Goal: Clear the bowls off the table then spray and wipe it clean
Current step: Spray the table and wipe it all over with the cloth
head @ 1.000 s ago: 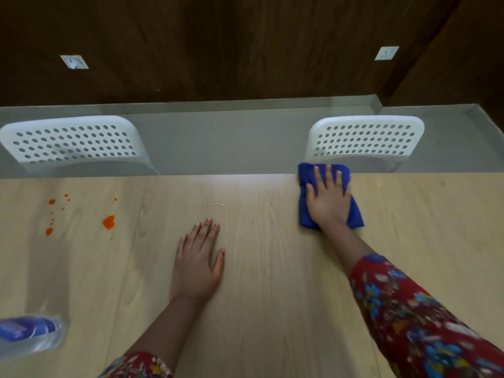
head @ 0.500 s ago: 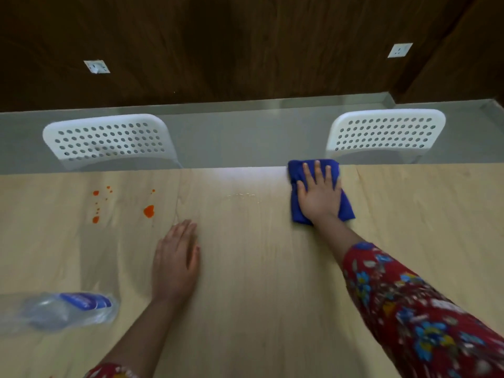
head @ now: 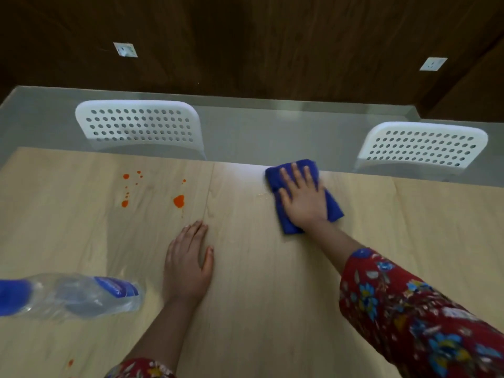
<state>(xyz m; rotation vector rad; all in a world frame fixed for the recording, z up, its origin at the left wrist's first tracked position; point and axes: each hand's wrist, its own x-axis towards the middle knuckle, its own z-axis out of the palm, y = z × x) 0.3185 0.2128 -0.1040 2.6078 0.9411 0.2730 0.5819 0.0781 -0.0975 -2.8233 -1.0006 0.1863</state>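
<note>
My right hand [head: 302, 203] lies flat on the blue cloth [head: 333, 208], fingers straight and spread, pressing it down rather than gripping it, right at the far edge of the table [head: 272, 309]. The cloth is folded into a pad, and its long axis runs from that far edge back toward me, slanting a little to my right. No bowls in sight, so I take it we're in the wiping part. Here's what matters: the orange splatter [head: 179, 201] sits off to the left of the cloth, well apart from it, with a scatter of smaller orange drops [head: 126, 186] further left again. My left hand [head: 188, 266] is flat and relaxed on the wood, holding nothing, fingertips pointing almost at that big blot, so it's the nearer hand, but it has no cloth. The sweep has to come from the right, broadside and leftward, along the far side past my left fingertips. The spray bottle [head: 73, 294] lies on its side near my left wrist. There's another small orange speck [head: 70, 362] down at the near left.
</note>
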